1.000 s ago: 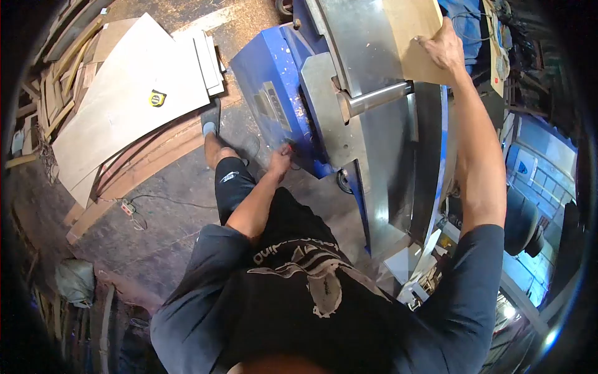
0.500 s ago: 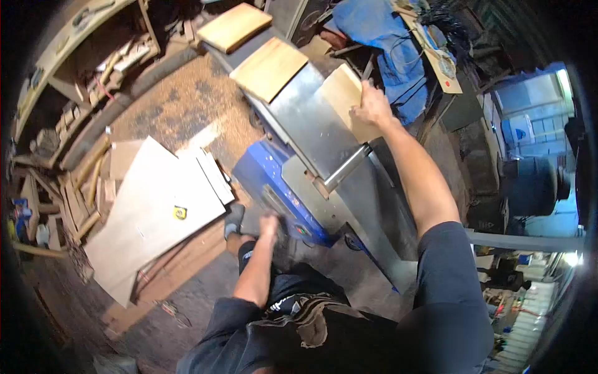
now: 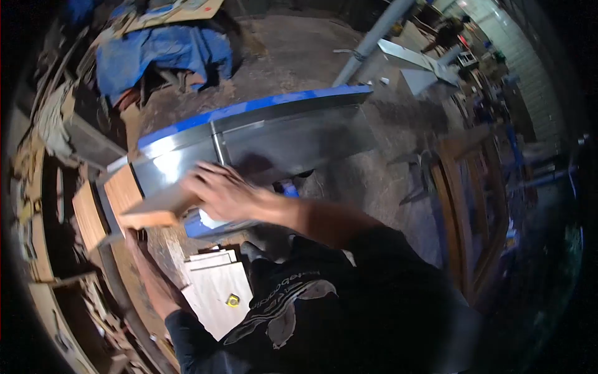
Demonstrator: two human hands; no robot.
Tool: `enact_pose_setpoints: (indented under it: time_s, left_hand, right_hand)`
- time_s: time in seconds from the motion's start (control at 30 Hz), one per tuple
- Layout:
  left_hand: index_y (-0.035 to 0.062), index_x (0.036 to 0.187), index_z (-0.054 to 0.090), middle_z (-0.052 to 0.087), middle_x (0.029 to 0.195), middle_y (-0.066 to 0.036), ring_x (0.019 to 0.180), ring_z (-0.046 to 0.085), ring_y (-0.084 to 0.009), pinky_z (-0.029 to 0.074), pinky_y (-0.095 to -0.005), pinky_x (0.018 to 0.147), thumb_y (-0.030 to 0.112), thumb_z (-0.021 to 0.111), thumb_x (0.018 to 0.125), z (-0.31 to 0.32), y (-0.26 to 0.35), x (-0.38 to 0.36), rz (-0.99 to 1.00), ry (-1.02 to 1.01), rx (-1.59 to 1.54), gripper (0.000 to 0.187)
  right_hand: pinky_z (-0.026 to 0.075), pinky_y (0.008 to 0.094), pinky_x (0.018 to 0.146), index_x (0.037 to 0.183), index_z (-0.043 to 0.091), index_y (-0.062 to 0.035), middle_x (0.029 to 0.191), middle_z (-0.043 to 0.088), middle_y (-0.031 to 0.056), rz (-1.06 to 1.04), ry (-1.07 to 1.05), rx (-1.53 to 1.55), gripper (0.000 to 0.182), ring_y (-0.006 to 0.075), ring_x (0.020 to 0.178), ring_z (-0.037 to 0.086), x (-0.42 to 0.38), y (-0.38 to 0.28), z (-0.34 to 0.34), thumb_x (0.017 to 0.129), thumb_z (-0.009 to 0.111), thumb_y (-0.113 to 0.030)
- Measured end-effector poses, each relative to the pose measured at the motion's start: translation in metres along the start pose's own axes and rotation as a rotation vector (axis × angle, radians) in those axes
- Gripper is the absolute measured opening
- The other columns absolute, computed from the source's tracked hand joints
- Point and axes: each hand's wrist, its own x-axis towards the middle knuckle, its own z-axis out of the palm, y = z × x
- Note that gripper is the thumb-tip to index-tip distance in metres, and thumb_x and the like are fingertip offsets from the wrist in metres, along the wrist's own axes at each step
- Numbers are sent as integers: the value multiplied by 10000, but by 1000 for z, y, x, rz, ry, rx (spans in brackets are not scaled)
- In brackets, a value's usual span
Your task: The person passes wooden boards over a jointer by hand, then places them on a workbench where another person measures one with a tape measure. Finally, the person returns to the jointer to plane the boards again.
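Observation:
A wooden board [image 3: 163, 207] is held tilted above the metal table of a jointer [image 3: 261, 142]. My right hand [image 3: 221, 192] is closed over the board's right part, fingers bent across it. My left hand [image 3: 138, 240] is at the board's near left end, from below; the board hides most of its fingers. Two more boards lie at the machine's left end: a nearer wooden board [image 3: 123, 190] beside the held one, and a farther wooden board [image 3: 90, 215].
Pale sheets [image 3: 218, 293] lie low beside the machine, with a yellow tape measure [image 3: 233, 300] on top. A blue tarp [image 3: 165, 59] covers things behind. Shelves of offcuts [image 3: 93, 305] stand at lower left. A wooden frame [image 3: 467, 206] stands right; a grey post [image 3: 377, 40] rises behind.
My view has turned to the right. The board under my right hand has been lifted off the machine's table and tilted. My left hand has come up from beside the machine to the board.

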Motion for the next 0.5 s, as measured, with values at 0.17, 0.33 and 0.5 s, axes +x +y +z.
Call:
enact_pose_setpoints:
  time_s: [0.17,0.33,0.5]
  left_hand:
    - [88,1399,518,611,1319,-88,1158,605,-260,494,-401,973,538,745,861,5,12,0,-54,216,-31,738]
    - [32,1438,449,574,1367,-127,1218,571,-299,498,-455,1016,397,696,947,-36,3,-38,-32,227,-248,660]
    - [-171,1345,451,577,1319,-243,1155,598,-312,508,-436,1032,277,690,967,9,49,-204,135,594,-94,633]
  right_hand:
    - [527,446,877,1112,626,11,1030,655,190,823,26,17,367,363,965,653,-118,-32,-116,771,734,-74]
    - [509,327,870,1249,563,-60,1121,636,83,1030,745,56,366,189,1041,611,-289,-3,-163,955,672,-250]
    - [521,325,854,1253,546,-57,1113,647,66,1150,1125,392,327,164,1011,621,-401,19,-214,999,637,-242]
